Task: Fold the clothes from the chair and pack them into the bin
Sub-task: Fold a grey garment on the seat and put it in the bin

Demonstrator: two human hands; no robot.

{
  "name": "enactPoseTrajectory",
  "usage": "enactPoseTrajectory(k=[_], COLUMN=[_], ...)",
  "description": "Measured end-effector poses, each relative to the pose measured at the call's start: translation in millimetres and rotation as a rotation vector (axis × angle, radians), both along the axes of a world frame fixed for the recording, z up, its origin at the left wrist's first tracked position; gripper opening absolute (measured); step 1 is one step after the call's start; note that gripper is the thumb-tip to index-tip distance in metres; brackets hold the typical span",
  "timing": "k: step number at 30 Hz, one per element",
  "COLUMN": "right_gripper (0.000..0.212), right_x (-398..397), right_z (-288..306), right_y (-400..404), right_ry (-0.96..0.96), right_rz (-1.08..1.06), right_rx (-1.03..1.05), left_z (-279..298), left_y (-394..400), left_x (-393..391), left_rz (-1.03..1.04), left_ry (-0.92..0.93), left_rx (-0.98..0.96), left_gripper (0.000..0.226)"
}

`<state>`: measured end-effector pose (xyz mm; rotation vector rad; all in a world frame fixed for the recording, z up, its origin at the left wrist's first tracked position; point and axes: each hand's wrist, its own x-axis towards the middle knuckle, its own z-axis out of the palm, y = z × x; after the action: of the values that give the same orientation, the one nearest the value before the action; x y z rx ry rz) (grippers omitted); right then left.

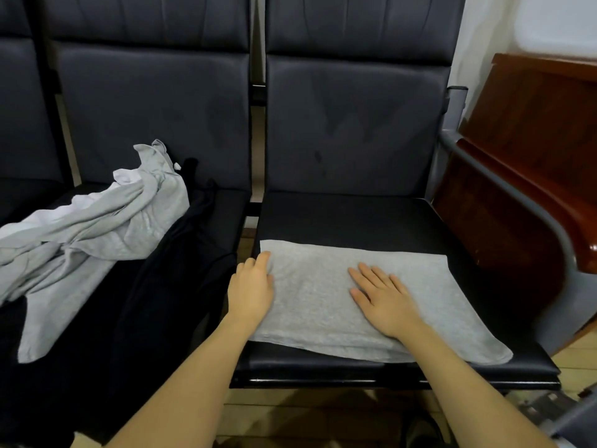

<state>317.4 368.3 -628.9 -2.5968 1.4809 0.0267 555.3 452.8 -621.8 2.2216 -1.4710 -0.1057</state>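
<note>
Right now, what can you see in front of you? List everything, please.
Folded garment: one, light grey, flat on the right seat's front half.
Unfolded clothes: a heap, light grey and white, on the left seat.
Dark clothing: black, count unclear, spread under and beside the heap.
Chairs: a row, dark grey padded, at least three seats in view.
Wooden furniture: one, reddish brown, right of the chairs.
Floor: light wood, below the seats.
Bin: not in view.
Left hand: at the folded garment's left edge, fingers curled over it.
Right hand: flat on the garment, fingers straight.
</note>
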Motion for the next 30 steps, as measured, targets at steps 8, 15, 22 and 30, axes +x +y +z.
enactPoseTrajectory(k=[8,15,22,30], right_gripper=[0.054,0.056,0.043,0.034], right_x=[-4,45,41,-50], right_z=[3,0,3,13], right_y=[11,35,16,-2], right_ry=[0.011,-0.032,-0.319,-0.259], right_rz=[0.006,0.047,0.059,-0.150], right_rx=[0.021,-0.008,0.089,-0.206], left_z=[17,48,64,57], left_y=[1,6,6,-24], left_x=[-1,-3,-29,-94], left_rz=[-0.082,-0.136,-0.312,-0.386], left_ry=[0.306,0.219,0.115,0.354], left_rx=[-0.288,-0.528,-0.614,-0.552], left_gripper=[0.043,0.040,0.039,0.036])
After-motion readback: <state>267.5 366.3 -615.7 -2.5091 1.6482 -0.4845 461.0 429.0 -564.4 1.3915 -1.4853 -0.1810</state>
